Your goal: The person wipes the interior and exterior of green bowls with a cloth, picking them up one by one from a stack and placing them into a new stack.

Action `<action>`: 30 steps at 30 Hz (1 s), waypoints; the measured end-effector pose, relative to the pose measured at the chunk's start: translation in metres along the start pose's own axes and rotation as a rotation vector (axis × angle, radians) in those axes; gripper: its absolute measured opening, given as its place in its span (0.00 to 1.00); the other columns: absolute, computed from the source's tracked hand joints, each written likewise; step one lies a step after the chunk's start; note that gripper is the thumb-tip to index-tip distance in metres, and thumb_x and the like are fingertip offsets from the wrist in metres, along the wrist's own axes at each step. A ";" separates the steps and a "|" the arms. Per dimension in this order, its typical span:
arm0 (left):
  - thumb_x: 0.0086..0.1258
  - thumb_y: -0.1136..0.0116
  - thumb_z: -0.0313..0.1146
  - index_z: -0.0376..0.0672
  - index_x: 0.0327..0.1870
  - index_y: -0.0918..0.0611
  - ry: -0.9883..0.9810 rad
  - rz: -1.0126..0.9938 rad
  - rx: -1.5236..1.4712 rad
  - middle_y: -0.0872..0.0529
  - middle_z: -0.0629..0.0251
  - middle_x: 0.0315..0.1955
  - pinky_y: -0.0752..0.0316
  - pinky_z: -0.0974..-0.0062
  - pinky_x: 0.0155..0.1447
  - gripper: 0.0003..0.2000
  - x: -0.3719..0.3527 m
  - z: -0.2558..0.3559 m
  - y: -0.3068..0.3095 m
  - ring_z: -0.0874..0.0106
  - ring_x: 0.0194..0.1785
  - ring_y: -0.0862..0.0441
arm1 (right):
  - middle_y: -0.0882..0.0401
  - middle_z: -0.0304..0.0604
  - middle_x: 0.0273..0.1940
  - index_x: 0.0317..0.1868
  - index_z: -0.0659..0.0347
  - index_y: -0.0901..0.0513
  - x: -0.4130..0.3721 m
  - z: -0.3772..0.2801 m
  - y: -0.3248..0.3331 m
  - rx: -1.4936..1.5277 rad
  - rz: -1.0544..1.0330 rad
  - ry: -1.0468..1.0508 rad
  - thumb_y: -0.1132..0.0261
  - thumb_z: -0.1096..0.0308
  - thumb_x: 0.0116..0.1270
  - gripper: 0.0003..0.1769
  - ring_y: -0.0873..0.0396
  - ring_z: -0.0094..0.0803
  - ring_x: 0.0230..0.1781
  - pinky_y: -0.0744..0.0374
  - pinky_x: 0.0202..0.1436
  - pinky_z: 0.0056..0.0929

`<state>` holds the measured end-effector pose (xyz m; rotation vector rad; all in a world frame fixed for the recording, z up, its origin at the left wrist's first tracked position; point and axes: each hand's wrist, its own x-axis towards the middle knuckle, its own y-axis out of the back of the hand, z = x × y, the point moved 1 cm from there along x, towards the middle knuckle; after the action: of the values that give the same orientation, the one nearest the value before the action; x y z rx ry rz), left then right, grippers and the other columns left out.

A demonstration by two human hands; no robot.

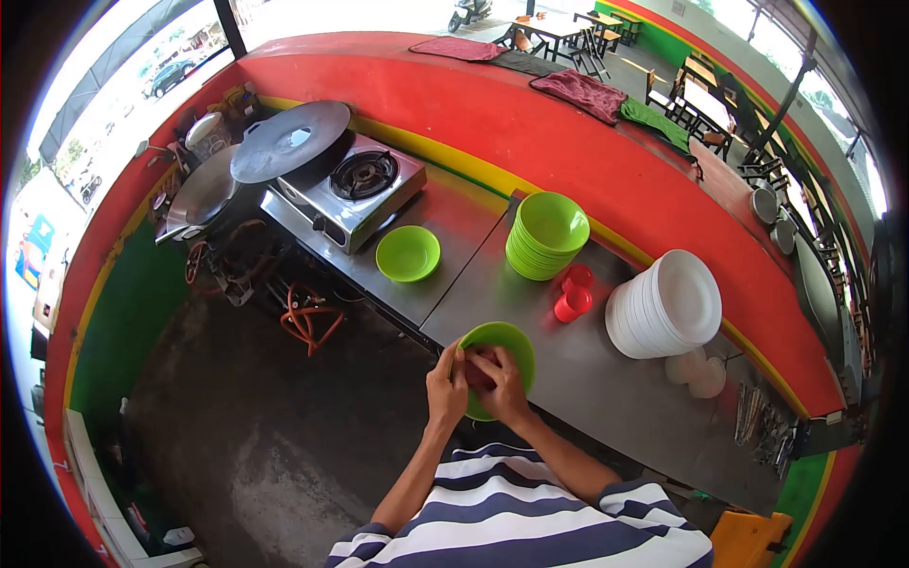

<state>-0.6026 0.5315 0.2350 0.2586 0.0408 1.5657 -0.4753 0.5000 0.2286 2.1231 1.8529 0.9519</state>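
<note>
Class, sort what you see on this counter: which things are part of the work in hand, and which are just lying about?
In hand:
left hand
right hand
small reddish thing, held by both hands
green bowl beneath them

Lying about:
stack of green bowls
lone green bowl
red cups
white plates
gas stove
cloths

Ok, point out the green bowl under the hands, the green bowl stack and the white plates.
nearest green bowl (512,342): head view, bare far inner wall.
green bowl stack (553,221): head view, inside the top bowl.
white plates (687,294): head view, face of the top plate.
</note>
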 end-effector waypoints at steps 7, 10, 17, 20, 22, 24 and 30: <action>0.81 0.48 0.29 0.39 0.62 0.20 -0.107 0.053 0.165 0.12 0.44 0.46 0.19 0.65 0.52 0.14 -0.029 0.022 0.035 0.51 0.50 0.11 | 0.24 0.50 0.58 0.64 0.54 0.17 -0.028 -0.009 -0.001 -0.194 0.007 0.152 0.28 0.77 0.53 0.34 0.27 0.51 0.62 0.26 0.67 0.44; 0.81 0.49 0.30 0.39 0.61 0.19 -0.121 0.144 0.174 0.11 0.46 0.46 0.19 0.66 0.52 0.14 -0.032 0.026 0.050 0.52 0.51 0.11 | 0.24 0.53 0.59 0.67 0.59 0.21 -0.051 -0.033 -0.015 0.042 -0.107 0.069 0.28 0.76 0.57 0.34 0.28 0.55 0.64 0.26 0.67 0.45; 0.83 0.50 0.36 0.38 0.61 0.19 0.105 0.097 0.058 0.10 0.46 0.41 0.21 0.70 0.49 0.15 -0.041 0.019 0.057 0.59 0.45 0.10 | 0.24 0.51 0.58 0.65 0.58 0.19 -0.042 -0.035 -0.043 0.304 -0.104 0.054 0.28 0.78 0.56 0.33 0.22 0.48 0.59 0.22 0.63 0.38; 0.83 0.49 0.38 0.38 0.61 0.19 0.048 0.030 0.112 0.11 0.44 0.41 0.20 0.69 0.50 0.16 -0.032 0.027 0.060 0.58 0.46 0.10 | 0.22 0.46 0.55 0.60 0.50 0.14 -0.015 -0.027 -0.027 -0.018 -0.020 0.252 0.27 0.77 0.51 0.32 0.23 0.47 0.58 0.23 0.63 0.42; 0.83 0.49 0.37 0.38 0.60 0.19 0.012 -0.006 0.116 0.11 0.43 0.41 0.20 0.67 0.51 0.15 -0.028 0.029 0.063 0.56 0.47 0.10 | 0.21 0.45 0.55 0.60 0.49 0.13 -0.005 -0.022 -0.015 -0.175 0.009 0.347 0.27 0.78 0.51 0.32 0.23 0.47 0.57 0.22 0.63 0.41; 0.83 0.49 0.37 0.38 0.60 0.19 -0.009 0.013 0.166 0.12 0.42 0.41 0.20 0.66 0.50 0.15 -0.028 0.035 0.063 0.55 0.47 0.10 | 0.21 0.45 0.54 0.59 0.48 0.13 -0.004 -0.020 -0.010 -0.301 0.041 0.402 0.27 0.76 0.50 0.32 0.22 0.46 0.56 0.22 0.61 0.42; 0.82 0.49 0.35 0.38 0.60 0.18 -0.139 0.132 0.249 0.12 0.42 0.41 0.19 0.66 0.49 0.14 -0.016 0.046 0.076 0.53 0.48 0.10 | 0.23 0.49 0.63 0.69 0.54 0.22 -0.040 -0.039 -0.012 -0.014 -0.261 0.181 0.29 0.78 0.54 0.38 0.22 0.49 0.61 0.23 0.65 0.42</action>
<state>-0.6682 0.5083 0.2917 0.5755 0.1123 1.6705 -0.5075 0.4545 0.2390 1.7798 2.1343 1.1187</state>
